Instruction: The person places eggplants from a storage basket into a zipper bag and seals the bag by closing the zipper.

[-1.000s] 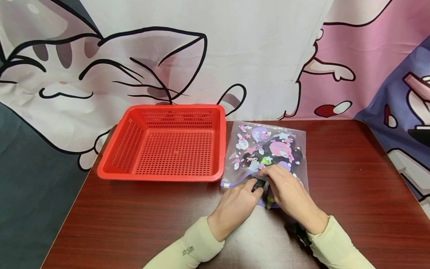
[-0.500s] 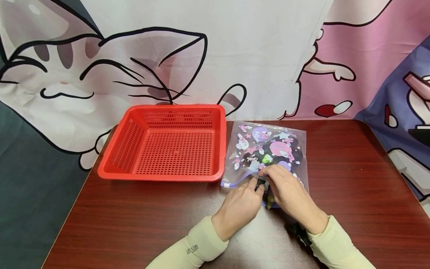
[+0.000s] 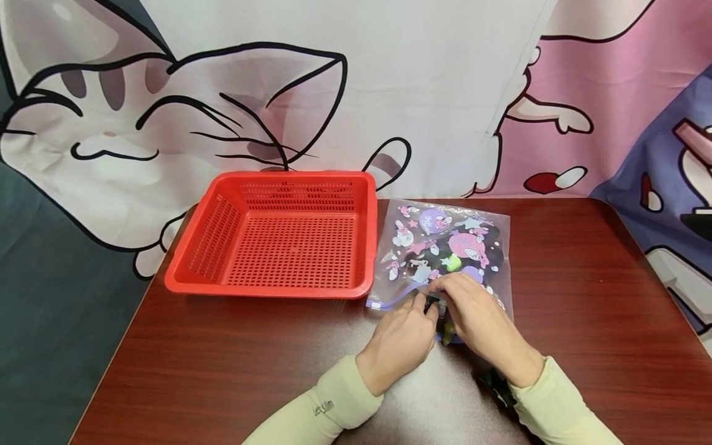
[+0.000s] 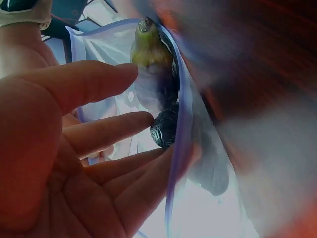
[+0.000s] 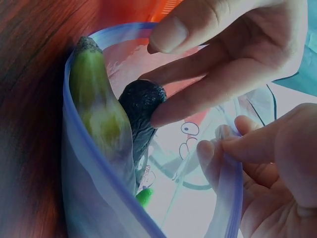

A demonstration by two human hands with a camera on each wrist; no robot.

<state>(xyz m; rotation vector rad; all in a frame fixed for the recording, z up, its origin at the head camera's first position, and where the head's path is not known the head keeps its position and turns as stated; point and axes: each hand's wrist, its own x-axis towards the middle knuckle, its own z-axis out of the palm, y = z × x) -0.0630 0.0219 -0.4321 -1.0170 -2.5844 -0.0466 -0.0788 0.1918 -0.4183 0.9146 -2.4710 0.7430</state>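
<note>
A clear zip bag (image 3: 391,262) with purple edging and cartoon prints lies on the table, its mouth toward me. My right hand (image 3: 481,315) pinches the bag's edge between thumb and finger, holding the mouth apart. My left hand (image 3: 397,346) reaches into the mouth with fingers fairly straight, fingertips against a black, wrinkled, rounded-ended thing (image 5: 142,106); its thumb stays off it. Beside that, a yellow-green, long-necked vegetable or fruit (image 5: 101,104) with a brown stem end lies in the opening, stem outward. Deeper inside, a bright green piece (image 3: 453,262) shows among dark shapes.
A red perforated plastic basket (image 3: 272,291) stands left of the bag, close to its edge. The dark red wooden table (image 3: 222,358) ends at a cartoon-printed cloth (image 3: 434,93). A black strapped device (image 3: 499,387) sits at the right wrist.
My left hand has moved slightly right and farther into the bag's mouth, the black thing moving with its fingertips. The bright green piece has shifted right. My right hand stays in place.
</note>
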